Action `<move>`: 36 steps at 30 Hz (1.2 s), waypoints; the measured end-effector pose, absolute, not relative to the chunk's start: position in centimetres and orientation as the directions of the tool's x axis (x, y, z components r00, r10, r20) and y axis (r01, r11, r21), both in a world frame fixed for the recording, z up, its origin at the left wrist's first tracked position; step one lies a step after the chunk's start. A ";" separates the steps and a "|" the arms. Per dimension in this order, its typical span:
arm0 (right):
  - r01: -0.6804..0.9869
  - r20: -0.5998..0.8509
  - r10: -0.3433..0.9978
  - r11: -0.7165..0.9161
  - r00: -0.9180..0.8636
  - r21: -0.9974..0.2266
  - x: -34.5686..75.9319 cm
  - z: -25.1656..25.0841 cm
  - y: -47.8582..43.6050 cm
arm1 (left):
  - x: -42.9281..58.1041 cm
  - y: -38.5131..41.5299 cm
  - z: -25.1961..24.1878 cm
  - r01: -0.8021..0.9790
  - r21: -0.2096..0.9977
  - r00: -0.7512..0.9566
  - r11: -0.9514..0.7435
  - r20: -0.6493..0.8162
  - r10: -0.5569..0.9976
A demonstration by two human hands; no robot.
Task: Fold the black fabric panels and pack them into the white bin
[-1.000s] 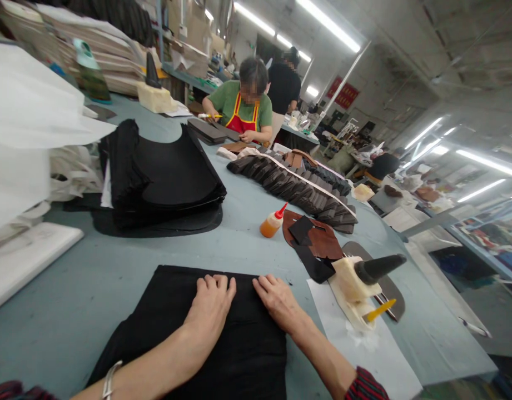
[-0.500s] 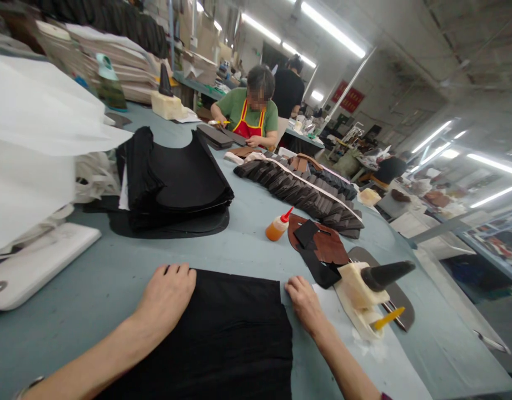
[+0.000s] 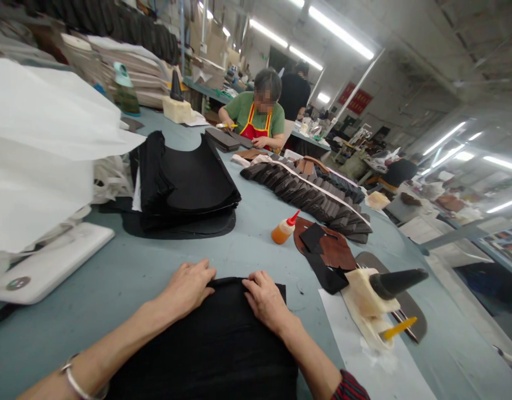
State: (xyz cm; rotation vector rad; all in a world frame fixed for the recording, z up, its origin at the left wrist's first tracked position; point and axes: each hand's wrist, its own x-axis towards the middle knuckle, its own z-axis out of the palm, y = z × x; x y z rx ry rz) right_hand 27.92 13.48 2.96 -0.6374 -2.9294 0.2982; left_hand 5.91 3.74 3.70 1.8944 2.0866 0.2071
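Observation:
A piece of black fabric (image 3: 222, 344) lies flat on the table in front of me, running down out of the bottom of the view. Its far edge is slightly raised between my hands. My left hand (image 3: 192, 288) is closed on that edge at its left part, fingertips curled over the cloth. Close by on the right, my right hand (image 3: 267, 300) pinches the same edge with thumb and fingers, just short of the far right corner. The fabric under both palms is hidden.
Beyond the fabric stand a stack of black cut pieces (image 3: 189, 178) and a red-tipped glue bottle (image 3: 284, 229). To the right are a brown leather piece (image 3: 337, 250) and a cream block with a black cone (image 3: 370, 294). A co-worker (image 3: 256, 111) sits across the blue-green table (image 3: 155, 261).
My right hand has moved left from beside the fabric's corner onto its far edge. My left hand has shifted right along the edge, which now bulges up between them.

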 end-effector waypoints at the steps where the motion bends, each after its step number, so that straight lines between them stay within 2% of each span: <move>1: 0.405 0.085 0.435 0.882 -0.896 -0.242 28.1 2.9 13.6 | 5.5 3.5 3.7 0.931 0.348 -0.076 0.114 -0.120 0.990; 4: 0.441 0.080 0.479 0.853 -0.874 -0.280 28.6 2.9 14.0 | 4.0 2.7 3.8 0.894 0.429 -0.100 0.129 -0.089 0.991; 8: 0.507 0.045 0.548 0.799 -0.835 -0.323 28.5 2.8 14.2 | 2.0 2.0 3.9 0.868 0.466 -0.150 0.171 -0.082 0.985; 11: 0.557 0.021 0.613 0.731 -0.790 -0.395 28.6 3.1 14.6 | 1.1 1.3 4.4 0.831 0.538 -0.134 0.143 -0.056 0.989; 14: 0.595 -0.079 0.670 0.592 -0.738 -0.543 29.3 4.5 15.5 | 0.5 -0.6 5.5 0.721 0.691 -0.011 0.058 -0.073 0.997; 16: 0.618 -0.204 0.655 0.496 -0.727 -0.610 30.1 5.7 16.5 | 0.1 -2.3 6.4 0.616 0.786 0.114 0.056 -0.160 0.981; 17: 0.637 -0.274 0.628 0.474 -0.729 -0.608 30.3 6.3 16.9 | -0.1 -3.1 6.8 0.571 0.817 0.175 0.080 -0.216 0.960; 19: 0.670 -0.351 0.585 0.520 -0.731 -0.530 30.3 7.0 17.7 | -0.1 -4.2 7.2 0.524 0.839 0.242 0.146 -0.311 0.919; 21: 0.650 -0.298 0.580 0.638 -0.758 -0.413 29.3 7.1 17.9 | 0.4 -4.2 7.1 0.542 0.813 0.200 0.214 -0.372 0.906; 24: 0.549 -0.136 0.534 0.783 -0.835 -0.294 26.1 6.2 16.7 | 1.3 -2.8 5.7 0.696 0.651 -0.146 0.302 -0.284 0.948; 26: 0.498 -0.144 0.480 0.795 -0.865 -0.346 23.7 5.5 15.4 | 1.7 -1.8 4.6 0.797 0.465 -0.376 0.385 -0.116 0.919; 27: 0.483 -0.166 0.457 0.781 -0.874 -0.396 22.6 5.2 14.7 | 1.8 -1.4 4.0 0.823 0.401 -0.412 0.401 -0.062 0.909; 28: 0.468 -0.182 0.434 0.763 -0.882 -0.446 21.8 5.0 14.1 | 1.8 -1.1 3.6 0.833 0.389 -0.405 0.395 -0.058 0.912; 30: 0.423 -0.166 0.397 0.747 -0.903 -0.513 20.5 4.5 13.1 | 1.6 -0.7 2.9 0.804 0.477 -0.332 0.354 -0.133 0.934; 32: 0.365 -0.079 0.384 0.765 -0.920 -0.531 19.8 3.9 12.4 | 1.3 -0.5 2.6 0.717 0.616 -0.272 0.325 -0.182 0.945; 36: 0.403 -0.017 0.480 0.716 -0.877 -0.570 19.2 2.0 11.9 | 0.9 0.0 2.2 0.379 0.892 -0.249 0.247 -0.159 0.955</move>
